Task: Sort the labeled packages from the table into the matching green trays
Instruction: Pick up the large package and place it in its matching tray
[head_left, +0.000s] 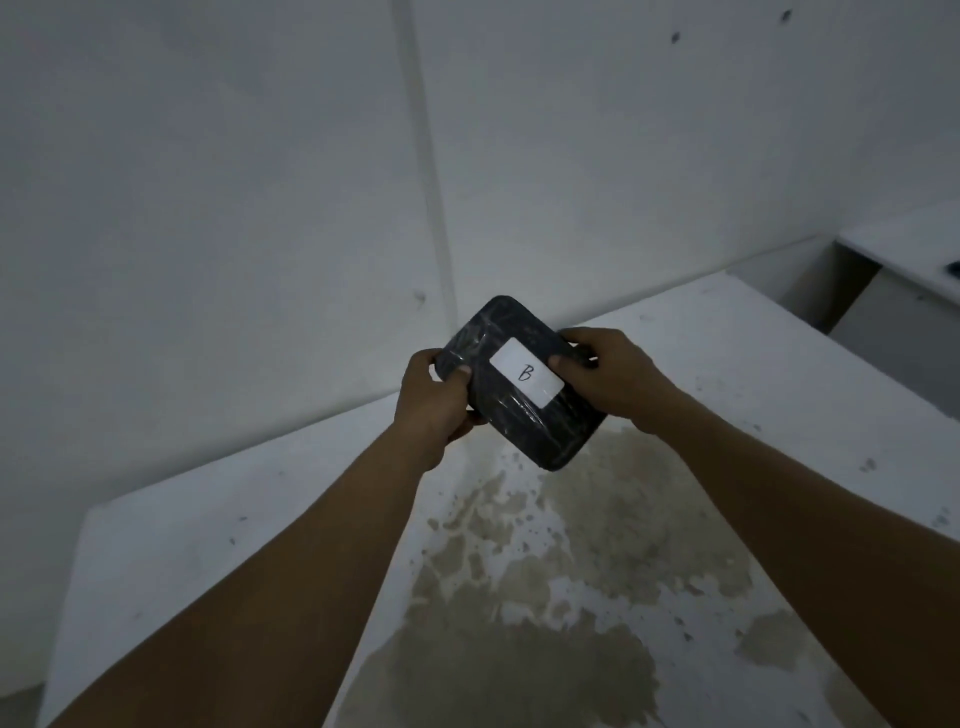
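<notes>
Holding a flat, dark, plastic-wrapped rectangular package (519, 384) above a stained white table (779, 374), a person grips it with both bare hands. Its long axis runs from about 11 o'clock, up toward the wall corner, down to about 5 o'clock, with the broad labelled face turned up at the camera. A white rectangular sticker (527, 372) lies along the same slant and carries a handwritten "B". The left hand (434, 405) closes on the package's 9 o'clock edge, thumb pressed on the top face and fingers curled beneath. The right hand (608, 376) clamps the 3 o'clock edge, thumb resting just beside the sticker. The wrap is glossy and creased, with rounded corners catching pale streaks of light.

Below the package, at 6 o'clock, a broad brownish stain (550, 587) spreads over the tabletop. The table's far edge meets the pale wall (208, 182) from 8 o'clock to 2 o'clock. At 3 o'clock a second white surface (904, 260) stands apart across a gap. Bare tabletop lies open on both sides of the forearms.
</notes>
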